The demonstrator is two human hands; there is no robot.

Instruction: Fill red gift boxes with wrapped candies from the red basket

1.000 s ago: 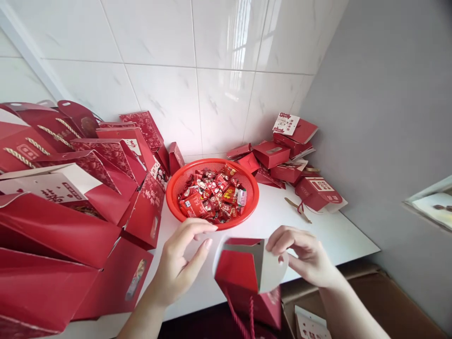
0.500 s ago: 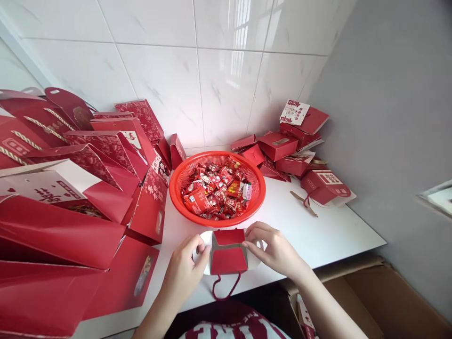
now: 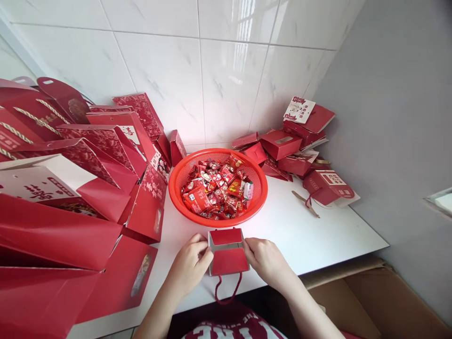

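Note:
A small red gift box point(image 3: 230, 262) stands at the table's front edge, its top partly open and a dark red cord handle point(image 3: 229, 301) hanging from its near side. My left hand point(image 3: 192, 263) is closed on the box's left side, thumb and fingers at its rim. On the right side my right hand point(image 3: 266, 260) is curled, its fingers closed against the box wall. Just behind the box sits a red plastic basket point(image 3: 261, 190) with many small wrapped candies point(image 3: 219, 190) in it.
Large red gift boxes point(image 3: 56, 235) crowd the left side. Smaller red boxes point(image 3: 280, 143) are piled at the back right, near a red box with a white label point(image 3: 325, 187) and a tan strip point(image 3: 305, 202). An open cardboard carton point(image 3: 374, 301) lies below the right edge.
The white side flaps that stuck out left and right of the small box no longer show. My right hand's fingers have curled in and lowered along its side.

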